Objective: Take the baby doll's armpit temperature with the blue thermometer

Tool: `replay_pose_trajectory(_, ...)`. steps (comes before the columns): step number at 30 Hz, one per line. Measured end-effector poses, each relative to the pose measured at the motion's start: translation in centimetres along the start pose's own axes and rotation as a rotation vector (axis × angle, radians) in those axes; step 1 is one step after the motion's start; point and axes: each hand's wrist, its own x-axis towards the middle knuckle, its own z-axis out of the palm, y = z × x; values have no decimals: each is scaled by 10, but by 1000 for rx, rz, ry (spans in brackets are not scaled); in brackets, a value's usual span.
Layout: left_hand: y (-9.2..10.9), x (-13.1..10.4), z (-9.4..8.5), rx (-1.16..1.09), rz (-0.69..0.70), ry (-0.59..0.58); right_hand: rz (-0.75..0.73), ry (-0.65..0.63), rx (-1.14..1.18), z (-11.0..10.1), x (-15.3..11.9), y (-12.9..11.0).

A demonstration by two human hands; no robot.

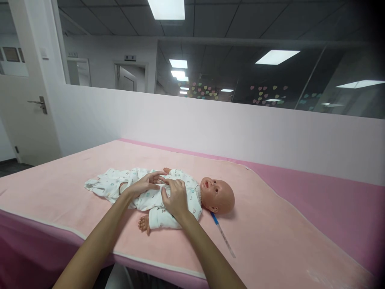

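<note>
A baby doll (218, 195) lies on its back on the pink mat, head to the right. It wears a white printed baby outfit (168, 218), with one doll hand sticking out of the near sleeve. My left hand (146, 185) rests over the doll's belly, fingers stretched toward the right and thumb apart. Close beside it, my right hand (177, 197) is on the chest of the outfit, its fingers bent and its thumb spread away from them. The fingertips of both hands almost meet over the cloth. Whether they pinch any cloth is hard to see.
A thin clear strip with a blue end (223, 235) lies near the doll's head. The pale pink mat (270, 237) covers a table with a darker pink cover (325, 196). Behind stands a white wall (210, 128) with a window above; a door (27, 104) is at the left.
</note>
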Motion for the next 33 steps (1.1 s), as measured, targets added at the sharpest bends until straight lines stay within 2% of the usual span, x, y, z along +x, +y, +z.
replay_pose_trajectory(5,-1,1,2,42,4,42,-40,-39,-10,-1,0,-2)
replay_pose_trajectory(11,-4,3,0,38,30,35,-53,-63,-11,-2,0,-3)
replay_pose_trajectory(23,3,-2,2,31,12,41,-37,-122,-27,-3,1,-3)
replay_pose_trajectory(29,3,-2,2,48,16,89,-31,-88,-46,-1,-1,0)
replay_pose_trajectory(33,0,0,0,19,9,66,-38,-56,-47,1,-1,0)
